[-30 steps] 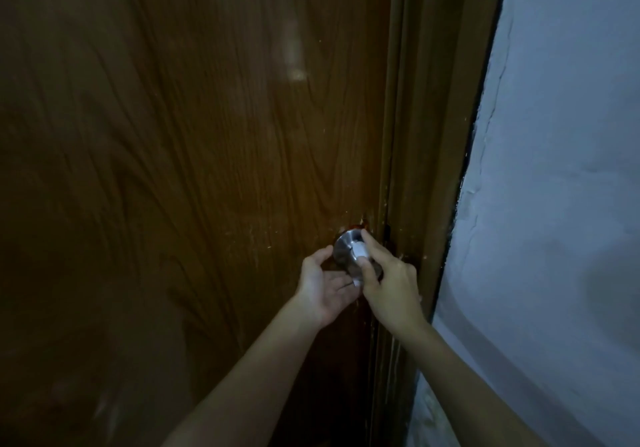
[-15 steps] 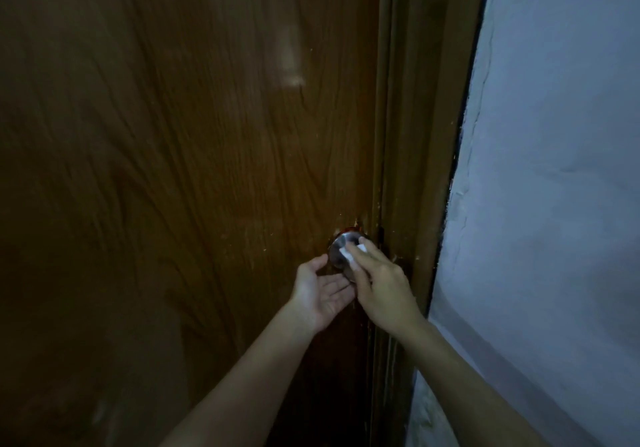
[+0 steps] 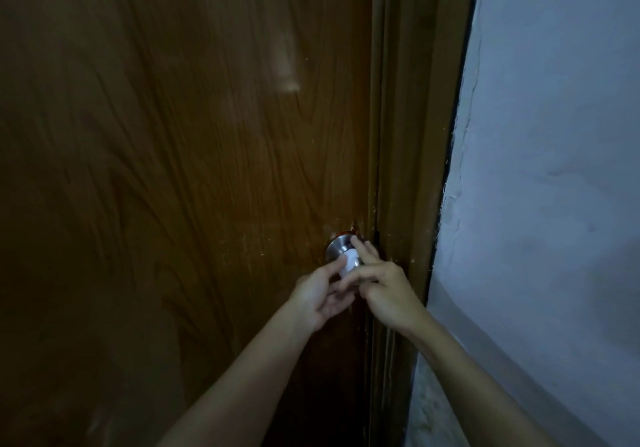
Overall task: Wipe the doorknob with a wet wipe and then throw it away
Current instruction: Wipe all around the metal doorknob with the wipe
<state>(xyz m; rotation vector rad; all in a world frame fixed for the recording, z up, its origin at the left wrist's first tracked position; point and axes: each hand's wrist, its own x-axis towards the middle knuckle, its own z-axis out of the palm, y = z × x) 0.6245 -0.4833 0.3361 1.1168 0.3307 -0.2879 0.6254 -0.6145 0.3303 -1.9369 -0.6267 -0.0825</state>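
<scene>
A round silver doorknob sits on the right edge of a brown wooden door. A small white wet wipe is pressed against the knob's front. My right hand holds the wipe with its fingers, index finger stretched over the knob's top. My left hand is just below and left of the knob, palm up, fingers apart, its thumb touching the wipe's lower edge. The lower half of the knob is hidden behind both hands.
The wooden door frame runs vertically right of the knob. A pale plastered wall fills the right side. The light is dim.
My right hand has slid the wipe from the knob's top down to its front. My left thumb has risen to meet the wipe. The camera has shifted slightly.
</scene>
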